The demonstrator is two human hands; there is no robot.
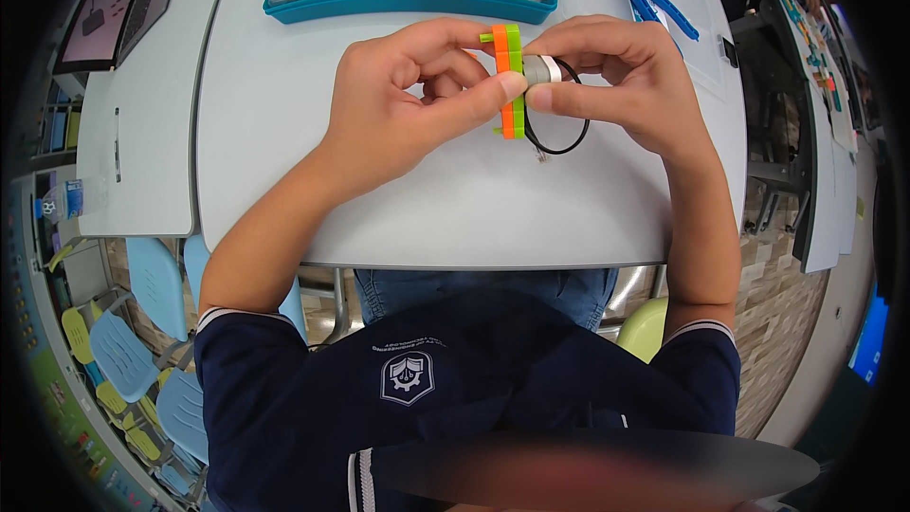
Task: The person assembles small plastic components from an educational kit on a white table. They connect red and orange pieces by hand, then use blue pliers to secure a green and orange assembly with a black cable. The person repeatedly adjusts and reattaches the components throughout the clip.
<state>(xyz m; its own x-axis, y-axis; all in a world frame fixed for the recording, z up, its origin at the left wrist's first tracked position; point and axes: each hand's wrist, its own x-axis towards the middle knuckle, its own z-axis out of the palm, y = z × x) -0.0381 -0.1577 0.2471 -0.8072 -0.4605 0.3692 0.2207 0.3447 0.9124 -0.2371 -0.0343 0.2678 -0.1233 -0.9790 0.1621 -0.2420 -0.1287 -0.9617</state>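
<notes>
Inwardly angled forearms (270, 213), left grip (403, 100) pinching orange-green block (515, 45), right grip (633, 76) pinching cylinder (539, 69)

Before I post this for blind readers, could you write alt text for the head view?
A person's left hand holds an orange-and-green plastic piece above a white table, while the right hand grips a grey rounded part beside it. A black cable loops below; beyond are a teal case and blue-handled pliers.

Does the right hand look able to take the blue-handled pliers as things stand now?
Probably yes: the blue-handled pliers lie just beyond the right hand, with nothing seen standing between. It is holding the grey part, though, so it would likely need to release that first.
</notes>
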